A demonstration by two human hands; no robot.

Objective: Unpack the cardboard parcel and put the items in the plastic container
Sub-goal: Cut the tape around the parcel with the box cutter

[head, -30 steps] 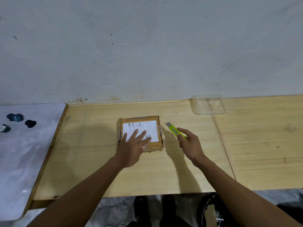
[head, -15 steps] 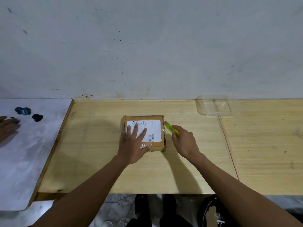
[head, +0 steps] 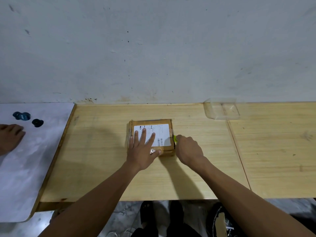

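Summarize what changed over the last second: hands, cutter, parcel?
The right hand, gripping the yellow cutter, moved left until the cutter reached the right edge of the cardboard parcel. Another person's hand came into view on the white board at far left. The left hand stayed flat on the parcel; the plastic container stayed put.

cutter — mostly hidden in grip

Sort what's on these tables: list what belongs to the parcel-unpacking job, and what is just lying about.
Part of the job:
cardboard parcel
yellow utility knife, held in the right hand
left hand, pressing flat on the parcel
clear plastic container

Lying about:
dark blue objects on the white board
another person's hand
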